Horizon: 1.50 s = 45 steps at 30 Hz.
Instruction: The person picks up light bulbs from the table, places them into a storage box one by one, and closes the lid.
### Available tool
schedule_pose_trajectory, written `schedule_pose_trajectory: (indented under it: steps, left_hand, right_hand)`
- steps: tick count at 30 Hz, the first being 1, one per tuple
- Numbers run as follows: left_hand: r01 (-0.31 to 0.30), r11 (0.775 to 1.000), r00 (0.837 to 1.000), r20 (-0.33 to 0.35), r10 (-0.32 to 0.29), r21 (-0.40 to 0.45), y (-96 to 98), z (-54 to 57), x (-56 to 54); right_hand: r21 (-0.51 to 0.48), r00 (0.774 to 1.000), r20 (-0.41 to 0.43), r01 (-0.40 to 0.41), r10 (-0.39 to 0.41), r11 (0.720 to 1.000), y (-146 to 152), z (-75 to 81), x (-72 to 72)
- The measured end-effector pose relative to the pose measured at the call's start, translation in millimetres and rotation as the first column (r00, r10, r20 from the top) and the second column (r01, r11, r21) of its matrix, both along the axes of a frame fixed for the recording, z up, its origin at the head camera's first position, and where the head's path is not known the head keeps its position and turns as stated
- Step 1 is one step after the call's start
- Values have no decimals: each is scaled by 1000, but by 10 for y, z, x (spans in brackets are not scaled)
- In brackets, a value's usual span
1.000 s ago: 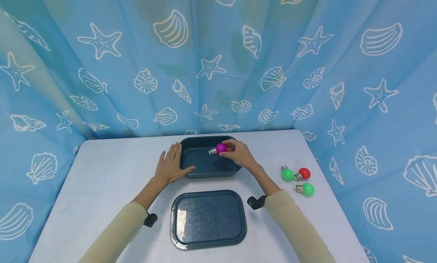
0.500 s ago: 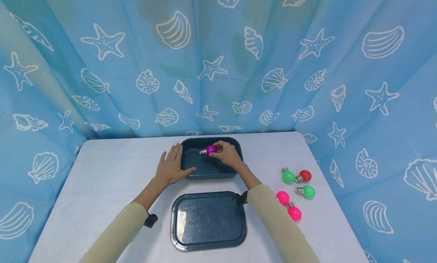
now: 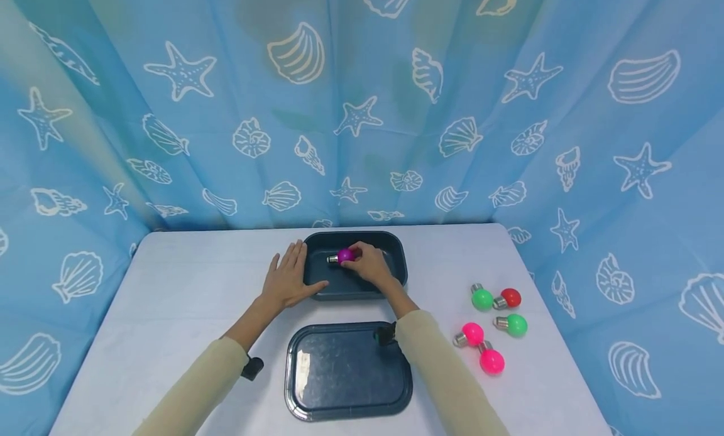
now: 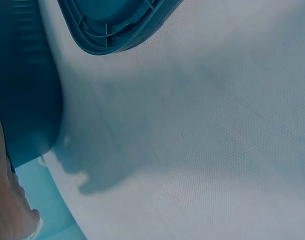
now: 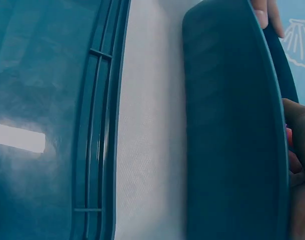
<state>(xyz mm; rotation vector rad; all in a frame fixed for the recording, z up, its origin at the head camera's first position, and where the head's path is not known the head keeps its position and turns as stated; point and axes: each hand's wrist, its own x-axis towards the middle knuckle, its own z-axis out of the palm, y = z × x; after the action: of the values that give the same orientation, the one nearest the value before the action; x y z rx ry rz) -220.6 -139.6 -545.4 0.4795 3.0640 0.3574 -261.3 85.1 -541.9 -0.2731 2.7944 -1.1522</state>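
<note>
1. Purple bulb: round head, threaded metal base pointing left; lies sideways within the box. Cannot tell whether it touches the floor.
2. Right hand: thumb and fingers pinch the bulb's round head.
3. Left hand: fingers straight, thumb spread wide, resting against the box's left end.
4. Box: dark blue, plastic-looking, rectangular with rounded corners; smooth wall, faint ribbing in the left wrist view.
5. Lid: same dark blue, flat glossy panel carrying a white reflection; raised rim, small cross-ribs in its channel. Lies apart from the box, on its near side.
6. Two green bulbs, a red bulb and two pink bulbs: metal screw bases, grouped at right.
7. Tablecloth: white, fine-grained weave.
8. Curtain: blue, softly folded, white shell and starfish prints.
</note>
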Motion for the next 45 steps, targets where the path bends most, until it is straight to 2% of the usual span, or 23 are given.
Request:
schedule_pose_trajectory:
  steps: [6, 12, 17, 24, 31, 45]
  left_hand:
    - [2, 1000, 1000, 1, -2, 24, -14, -22, 20]
    - [7, 999, 1000, -26, -6, 33, -27, -33, 10]
    - [3, 1000, 1000, -2, -3, 13, -17, -12, -4]
    - [-9, 1000, 999, 35, 8, 11, -19, -18, -22]
    - [-10, 1000, 1000, 26, 10, 22, 0, -27, -21]
    - [-21, 1000, 999, 50, 20, 16, -9, -5, -14]
  right_hand:
    - [16, 1000, 25, 2, -2, 1000, -90, -73, -13]
    - [31, 999, 10, 45, -45, 998, -196, -100, -63]
    - [45, 998, 1, 66, -66, 997, -286, -72, -76]
    - [74, 998, -33, 56, -54, 996, -392, -53, -73]
    - [75, 998, -25, 58, -56, 996, -438, -74, -61]
    - [93, 998, 1, 56, -56, 994, -453, -48, -80]
